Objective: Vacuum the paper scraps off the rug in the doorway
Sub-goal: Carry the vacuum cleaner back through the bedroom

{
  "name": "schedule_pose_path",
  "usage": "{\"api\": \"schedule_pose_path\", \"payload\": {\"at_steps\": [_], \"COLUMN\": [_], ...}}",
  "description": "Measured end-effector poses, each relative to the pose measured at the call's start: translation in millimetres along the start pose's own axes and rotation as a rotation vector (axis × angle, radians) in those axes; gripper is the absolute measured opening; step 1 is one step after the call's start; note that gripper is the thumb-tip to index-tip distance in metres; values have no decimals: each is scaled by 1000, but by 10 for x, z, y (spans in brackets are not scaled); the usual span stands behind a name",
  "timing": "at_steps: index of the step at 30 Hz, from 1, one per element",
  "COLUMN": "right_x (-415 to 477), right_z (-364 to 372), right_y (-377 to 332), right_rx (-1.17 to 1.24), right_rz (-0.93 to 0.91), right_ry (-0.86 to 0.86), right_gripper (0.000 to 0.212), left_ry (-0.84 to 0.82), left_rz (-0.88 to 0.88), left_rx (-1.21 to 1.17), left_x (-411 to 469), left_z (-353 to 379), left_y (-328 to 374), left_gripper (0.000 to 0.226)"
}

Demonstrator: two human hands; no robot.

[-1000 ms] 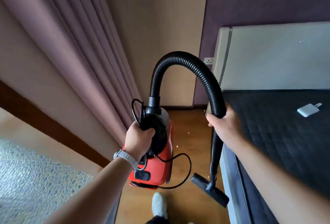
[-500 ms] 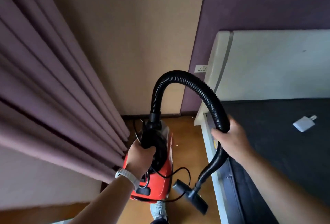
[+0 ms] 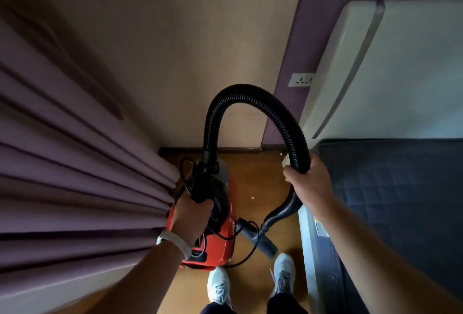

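No text, brand, number or sign can be read anywhere. The label [image 3: 322, 228] on the bed frame, just below the right hand's [image 3: 308, 186] grip, is too blurred to make out, and the dark panel [image 3: 199, 254] on the red vacuum [image 3: 225, 238], below the left hand's [image 3: 193, 218] grip, shows no lettering.

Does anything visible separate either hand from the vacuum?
No. The left hand grips the red vacuum by its handle, and the right hand is closed around its black hose. The rug is out of view.
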State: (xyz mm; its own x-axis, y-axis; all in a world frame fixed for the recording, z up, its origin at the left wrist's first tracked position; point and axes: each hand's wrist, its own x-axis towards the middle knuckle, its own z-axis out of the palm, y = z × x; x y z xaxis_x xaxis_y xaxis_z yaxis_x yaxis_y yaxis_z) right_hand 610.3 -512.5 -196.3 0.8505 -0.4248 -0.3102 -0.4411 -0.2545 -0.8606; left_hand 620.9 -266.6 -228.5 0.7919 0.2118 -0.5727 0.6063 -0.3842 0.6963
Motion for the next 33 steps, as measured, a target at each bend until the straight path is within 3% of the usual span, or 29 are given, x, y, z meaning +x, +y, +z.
{"api": "schedule_pose_path", "payload": {"at_steps": [10, 20, 26, 33], "right_x": [1269, 2376, 2856, 3185], "right_z": [455, 939, 1146, 1347], "right_y": [985, 2139, 3009, 3358], "right_rx": [-27, -173, -142, -188], "right_rz": [-205, -559, -510, -441], "right_ry": [25, 140, 156, 64], "right_gripper": [18, 24, 21, 21], "left_ry": [79, 64, 58, 27], "left_rz": [30, 145, 135, 47], "left_rx": [-45, -114, -126, -116], "left_x": [1288, 2706, 3140, 3312], "left_z": [1191, 2184, 2529, 2813], "left_y": [-750, -1701, -2072, -2291], "left_gripper": [12, 12, 20, 23]}}
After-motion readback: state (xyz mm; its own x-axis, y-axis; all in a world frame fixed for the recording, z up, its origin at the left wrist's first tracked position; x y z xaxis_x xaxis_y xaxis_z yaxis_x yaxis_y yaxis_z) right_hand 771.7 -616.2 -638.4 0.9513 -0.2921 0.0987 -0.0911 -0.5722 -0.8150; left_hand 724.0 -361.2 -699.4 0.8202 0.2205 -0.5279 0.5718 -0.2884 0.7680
